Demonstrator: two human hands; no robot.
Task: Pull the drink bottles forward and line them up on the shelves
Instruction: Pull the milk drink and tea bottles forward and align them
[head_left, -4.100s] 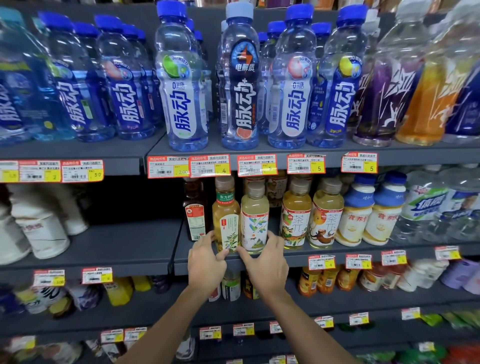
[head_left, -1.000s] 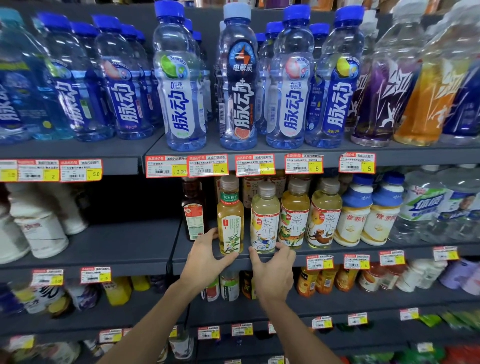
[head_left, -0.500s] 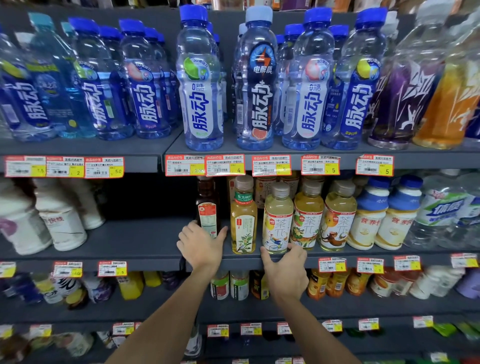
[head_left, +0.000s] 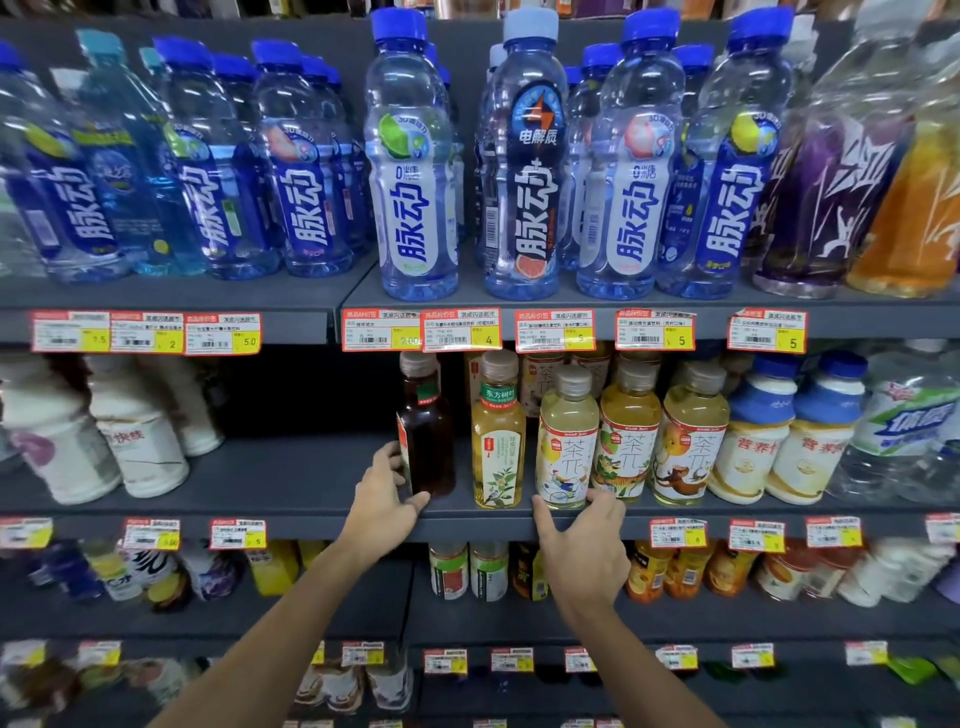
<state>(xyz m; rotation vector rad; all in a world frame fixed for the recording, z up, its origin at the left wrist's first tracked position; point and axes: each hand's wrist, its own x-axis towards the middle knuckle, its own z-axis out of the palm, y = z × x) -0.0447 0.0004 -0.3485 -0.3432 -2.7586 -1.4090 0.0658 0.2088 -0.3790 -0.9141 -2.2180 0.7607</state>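
Observation:
On the middle shelf (head_left: 291, 478) a dark brown tea bottle (head_left: 427, 441) stands at the left end of a front row. My left hand (head_left: 387, 501) grips its base, thumb in front and fingers behind. Beside it stands a yellow-green tea bottle (head_left: 497, 447), then a pale tea bottle with a bicycle label (head_left: 567, 447). My right hand (head_left: 582, 540) cups the base of that pale bottle with thumb and fingers spread around it. Two more amber tea bottles (head_left: 628, 441) follow to the right.
Blue-capped water bottles (head_left: 415, 171) fill the top shelf. White milk bottles (head_left: 135, 447) stand at the left of the middle shelf, white-and-blue bottles (head_left: 753, 441) at the right. Price tags (head_left: 460, 330) line the shelf edges. Lower shelves hold small bottles (head_left: 467, 571).
My left hand left the yellow-green bottle and took hold of the dark brown bottle, which now stands further forward. My right hand stays at the pale bottle's base.

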